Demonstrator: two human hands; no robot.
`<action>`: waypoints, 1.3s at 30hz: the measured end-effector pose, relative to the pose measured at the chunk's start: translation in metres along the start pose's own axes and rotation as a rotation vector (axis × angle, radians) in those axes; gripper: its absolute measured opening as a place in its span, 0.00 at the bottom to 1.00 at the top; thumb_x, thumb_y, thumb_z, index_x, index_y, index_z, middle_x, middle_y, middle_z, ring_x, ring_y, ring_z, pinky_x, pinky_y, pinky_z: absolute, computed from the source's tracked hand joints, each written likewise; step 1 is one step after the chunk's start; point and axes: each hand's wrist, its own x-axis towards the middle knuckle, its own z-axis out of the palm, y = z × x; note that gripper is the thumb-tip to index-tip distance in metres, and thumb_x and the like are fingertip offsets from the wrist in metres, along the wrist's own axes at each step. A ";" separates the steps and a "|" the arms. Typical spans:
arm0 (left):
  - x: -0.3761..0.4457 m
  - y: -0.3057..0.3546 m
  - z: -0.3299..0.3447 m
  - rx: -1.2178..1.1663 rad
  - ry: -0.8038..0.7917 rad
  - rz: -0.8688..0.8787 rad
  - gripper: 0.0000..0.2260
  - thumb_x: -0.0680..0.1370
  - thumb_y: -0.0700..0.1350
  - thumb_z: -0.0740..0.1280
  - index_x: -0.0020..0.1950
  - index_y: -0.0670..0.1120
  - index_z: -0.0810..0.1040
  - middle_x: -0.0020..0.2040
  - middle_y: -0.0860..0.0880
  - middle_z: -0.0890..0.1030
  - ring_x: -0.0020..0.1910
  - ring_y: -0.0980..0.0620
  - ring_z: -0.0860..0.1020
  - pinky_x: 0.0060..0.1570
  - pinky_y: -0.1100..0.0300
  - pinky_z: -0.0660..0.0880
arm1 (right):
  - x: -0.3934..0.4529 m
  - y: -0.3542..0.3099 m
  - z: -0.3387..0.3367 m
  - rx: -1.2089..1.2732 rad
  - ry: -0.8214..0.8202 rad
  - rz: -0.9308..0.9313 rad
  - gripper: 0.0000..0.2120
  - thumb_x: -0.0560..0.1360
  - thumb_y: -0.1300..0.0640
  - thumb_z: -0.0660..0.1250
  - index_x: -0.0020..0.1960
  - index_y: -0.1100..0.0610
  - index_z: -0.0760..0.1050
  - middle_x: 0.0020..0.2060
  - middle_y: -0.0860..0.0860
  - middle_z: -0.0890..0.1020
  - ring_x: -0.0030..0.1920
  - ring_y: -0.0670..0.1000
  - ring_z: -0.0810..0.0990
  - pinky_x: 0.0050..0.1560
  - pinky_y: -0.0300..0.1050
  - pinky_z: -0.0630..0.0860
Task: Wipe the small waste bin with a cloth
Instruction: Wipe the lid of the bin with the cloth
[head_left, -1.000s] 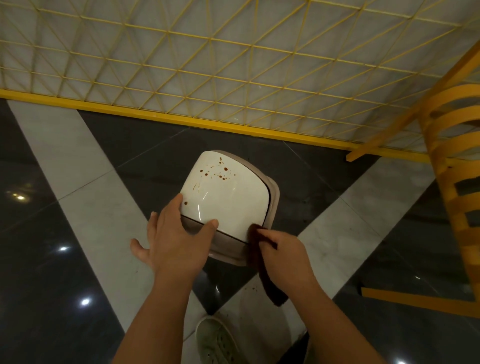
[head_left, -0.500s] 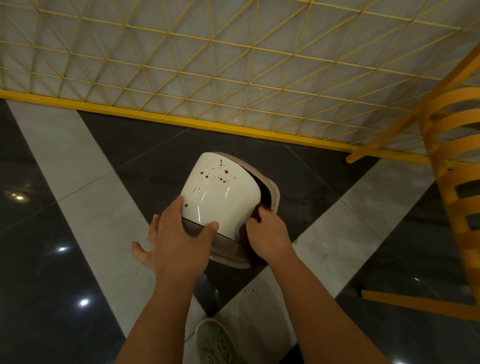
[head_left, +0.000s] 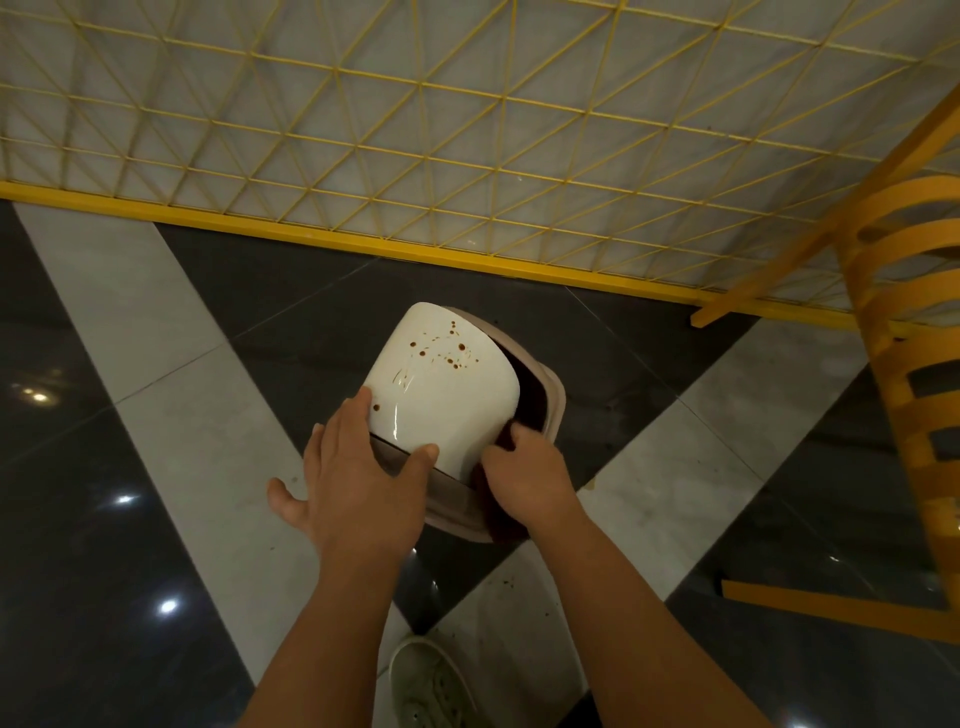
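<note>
Glossy smooth white plastic bin (head_left: 441, 400) with brown spots, matt greyish-brown rim (head_left: 457, 506), dark soft cloth (head_left: 501, 522) with matt surface, polished shiny stone floor (head_left: 104, 597) reflecting lights, yellow painted metal mesh fence (head_left: 467, 130), smooth yellow chair (head_left: 904, 332), white canvas shoe (head_left: 431, 686)

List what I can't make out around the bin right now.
- Cloth, head view: mostly hidden under the right hand.
- Bin interior: blocked by its white lid; too dark.
- Bin's near rim: covered by the left hand.
- Shoe: cut off by the bottom edge.
</note>
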 end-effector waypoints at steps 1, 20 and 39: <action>0.000 0.000 0.000 -0.002 0.008 0.007 0.35 0.72 0.56 0.72 0.75 0.57 0.59 0.74 0.51 0.67 0.76 0.47 0.61 0.73 0.38 0.41 | -0.003 0.002 0.000 0.006 -0.040 0.026 0.05 0.77 0.56 0.60 0.47 0.56 0.73 0.42 0.51 0.76 0.42 0.49 0.76 0.42 0.41 0.74; -0.001 -0.002 0.000 0.092 -0.028 0.061 0.36 0.74 0.61 0.67 0.77 0.57 0.55 0.76 0.53 0.63 0.78 0.48 0.55 0.73 0.38 0.40 | -0.057 0.026 0.027 -0.095 0.306 -0.472 0.22 0.79 0.62 0.61 0.70 0.47 0.68 0.68 0.42 0.70 0.67 0.42 0.63 0.65 0.33 0.53; 0.001 -0.002 -0.002 0.063 -0.073 0.057 0.34 0.75 0.61 0.66 0.77 0.59 0.55 0.77 0.54 0.62 0.78 0.48 0.54 0.73 0.38 0.40 | -0.028 0.070 -0.013 -0.577 0.259 -0.706 0.17 0.70 0.65 0.72 0.54 0.48 0.82 0.52 0.45 0.82 0.55 0.48 0.76 0.57 0.39 0.74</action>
